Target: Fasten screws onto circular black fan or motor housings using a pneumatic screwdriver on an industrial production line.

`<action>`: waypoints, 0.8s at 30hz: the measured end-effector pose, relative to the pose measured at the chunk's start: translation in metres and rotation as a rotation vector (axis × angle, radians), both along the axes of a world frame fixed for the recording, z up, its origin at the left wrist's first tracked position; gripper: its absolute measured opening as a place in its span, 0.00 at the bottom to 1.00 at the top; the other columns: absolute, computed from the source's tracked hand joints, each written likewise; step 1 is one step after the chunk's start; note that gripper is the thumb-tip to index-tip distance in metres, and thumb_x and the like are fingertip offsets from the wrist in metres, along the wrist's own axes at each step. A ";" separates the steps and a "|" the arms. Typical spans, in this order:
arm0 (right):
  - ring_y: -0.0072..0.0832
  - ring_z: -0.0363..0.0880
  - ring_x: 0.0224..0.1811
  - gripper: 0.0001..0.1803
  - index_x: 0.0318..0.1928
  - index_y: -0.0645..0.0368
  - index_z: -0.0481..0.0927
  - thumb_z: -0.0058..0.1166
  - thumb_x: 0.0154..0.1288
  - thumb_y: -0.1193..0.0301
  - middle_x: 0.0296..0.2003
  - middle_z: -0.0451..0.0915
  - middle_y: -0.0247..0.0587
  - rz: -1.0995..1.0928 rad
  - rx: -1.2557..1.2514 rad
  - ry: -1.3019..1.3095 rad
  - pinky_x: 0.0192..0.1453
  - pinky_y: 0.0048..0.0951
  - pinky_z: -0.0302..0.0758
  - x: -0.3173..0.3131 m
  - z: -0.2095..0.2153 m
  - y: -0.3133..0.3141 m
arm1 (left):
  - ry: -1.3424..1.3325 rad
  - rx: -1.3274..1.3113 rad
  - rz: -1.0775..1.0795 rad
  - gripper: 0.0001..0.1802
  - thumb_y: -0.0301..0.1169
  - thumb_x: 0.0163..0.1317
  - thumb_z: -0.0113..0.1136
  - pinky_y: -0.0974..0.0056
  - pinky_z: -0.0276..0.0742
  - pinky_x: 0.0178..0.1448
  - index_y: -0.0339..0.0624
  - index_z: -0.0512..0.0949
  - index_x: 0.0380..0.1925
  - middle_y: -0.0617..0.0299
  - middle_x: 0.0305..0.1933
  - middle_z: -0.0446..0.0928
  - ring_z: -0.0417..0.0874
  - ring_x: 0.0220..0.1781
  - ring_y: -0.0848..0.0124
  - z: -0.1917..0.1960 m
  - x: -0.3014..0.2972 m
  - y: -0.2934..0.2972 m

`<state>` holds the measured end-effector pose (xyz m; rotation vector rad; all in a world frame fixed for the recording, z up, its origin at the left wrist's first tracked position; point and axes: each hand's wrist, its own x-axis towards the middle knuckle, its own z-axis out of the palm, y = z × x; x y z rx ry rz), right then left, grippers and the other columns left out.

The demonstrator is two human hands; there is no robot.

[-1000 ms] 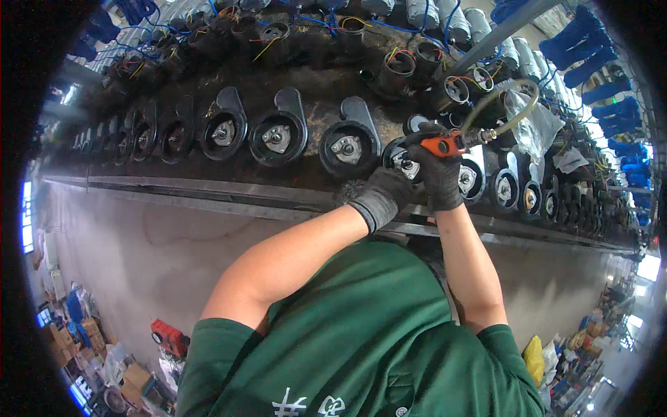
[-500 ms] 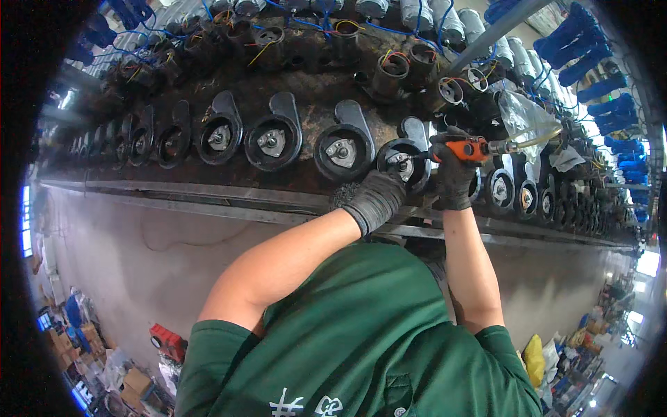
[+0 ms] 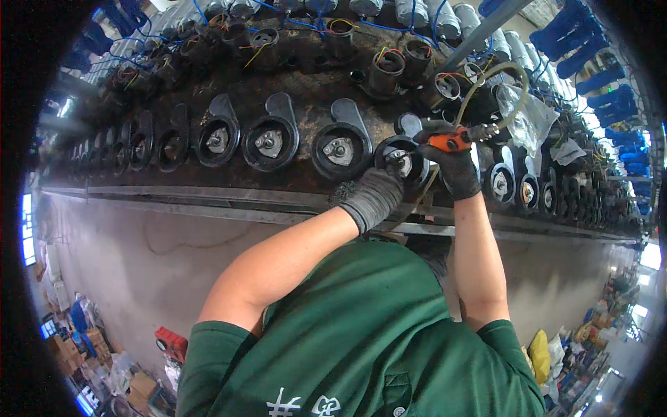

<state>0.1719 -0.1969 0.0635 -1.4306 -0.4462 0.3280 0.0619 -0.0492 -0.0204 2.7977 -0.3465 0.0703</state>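
My right hand (image 3: 458, 174), in a dark glove, is closed round an orange air screwdriver (image 3: 453, 141) with a clear hose (image 3: 517, 75) at its rear end. The tool's front points left over a black round housing (image 3: 422, 165) with a spout. Inside that housing sits a silver metal plate (image 3: 397, 158); the tool's tip is hard to make out there. My left hand (image 3: 375, 194), in a grey-black glove, grips the housing's near left rim, its fingertips partly hidden at the metal plate.
More spouted black housings (image 3: 340, 151) line the bench on both sides. Behind them stand dark cylinders (image 3: 385, 71) with coloured wires and silver motors (image 3: 445, 22). A grey post (image 3: 486, 31) slants across the upper right. Clear plastic bags (image 3: 528, 118) lie right of the tool.
My right hand has turned the screwdriver and shifted it slightly left and nearer. The hose now arches upward instead of trailing right. My left hand stays at the same housing.
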 end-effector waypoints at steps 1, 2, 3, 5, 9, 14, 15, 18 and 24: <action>0.28 0.84 0.43 0.22 0.50 0.60 0.81 0.67 0.52 0.82 0.39 0.85 0.40 0.015 -0.007 -0.019 0.48 0.30 0.81 -0.003 0.012 0.007 | 0.000 -0.001 -0.004 0.17 0.31 0.67 0.48 0.50 0.82 0.42 0.36 0.82 0.47 0.47 0.40 0.86 0.88 0.41 0.53 0.005 0.000 0.000; 0.28 0.84 0.43 0.22 0.50 0.60 0.81 0.67 0.52 0.82 0.39 0.85 0.40 0.011 -0.008 -0.019 0.48 0.30 0.81 -0.002 0.004 0.011 | 0.045 -0.009 0.001 0.17 0.31 0.66 0.49 0.51 0.81 0.40 0.36 0.83 0.47 0.49 0.39 0.86 0.88 0.41 0.56 0.010 0.000 0.000; 0.28 0.84 0.42 0.23 0.51 0.59 0.81 0.67 0.53 0.82 0.40 0.85 0.40 -0.143 0.012 -0.009 0.46 0.30 0.81 0.002 -0.008 0.014 | 0.085 -0.016 0.001 0.17 0.30 0.65 0.49 0.52 0.81 0.38 0.36 0.83 0.47 0.50 0.38 0.87 0.88 0.40 0.58 0.015 0.001 0.000; 0.27 0.83 0.39 0.23 0.52 0.60 0.80 0.67 0.54 0.82 0.39 0.85 0.39 -0.377 0.070 0.009 0.42 0.28 0.79 -0.003 -0.018 0.026 | 0.183 0.048 -0.073 0.20 0.33 0.69 0.45 0.50 0.82 0.45 0.37 0.74 0.57 0.45 0.47 0.83 0.87 0.45 0.53 0.011 0.005 0.004; 0.27 0.84 0.38 0.23 0.51 0.60 0.80 0.66 0.53 0.83 0.39 0.85 0.39 -0.338 0.047 0.009 0.43 0.28 0.80 -0.002 -0.026 0.018 | 0.274 -0.024 0.061 0.25 0.34 0.73 0.41 0.48 0.83 0.49 0.37 0.66 0.67 0.39 0.53 0.81 0.87 0.47 0.50 0.026 0.002 0.003; 0.29 0.84 0.41 0.25 0.51 0.60 0.80 0.65 0.50 0.86 0.38 0.84 0.38 -0.153 0.135 -0.001 0.46 0.31 0.83 0.004 -0.035 0.008 | 0.318 0.065 -0.072 0.25 0.32 0.72 0.42 0.47 0.83 0.46 0.38 0.67 0.66 0.42 0.49 0.82 0.87 0.44 0.51 0.028 0.004 0.004; 0.29 0.84 0.41 0.25 0.51 0.60 0.80 0.65 0.50 0.86 0.38 0.84 0.38 -0.148 0.138 0.001 0.46 0.31 0.83 0.006 -0.040 0.008 | 0.213 0.066 -0.085 0.25 0.32 0.71 0.42 0.47 0.83 0.45 0.39 0.67 0.66 0.43 0.48 0.83 0.87 0.42 0.51 0.014 0.002 0.005; 0.28 0.82 0.46 0.28 0.52 0.57 0.76 0.69 0.50 0.87 0.43 0.81 0.35 -0.101 0.063 -0.030 0.51 0.32 0.84 0.008 -0.042 0.006 | 0.128 0.010 -0.072 0.24 0.32 0.70 0.42 0.46 0.82 0.42 0.39 0.68 0.65 0.47 0.43 0.84 0.87 0.38 0.51 -0.001 0.004 0.004; 0.29 0.84 0.40 0.24 0.50 0.59 0.79 0.67 0.49 0.84 0.38 0.85 0.39 -0.218 0.021 -0.048 0.43 0.29 0.83 0.008 -0.033 0.015 | 0.077 0.091 -0.029 0.16 0.30 0.64 0.51 0.50 0.79 0.40 0.35 0.83 0.44 0.49 0.37 0.86 0.88 0.39 0.56 0.024 -0.005 0.004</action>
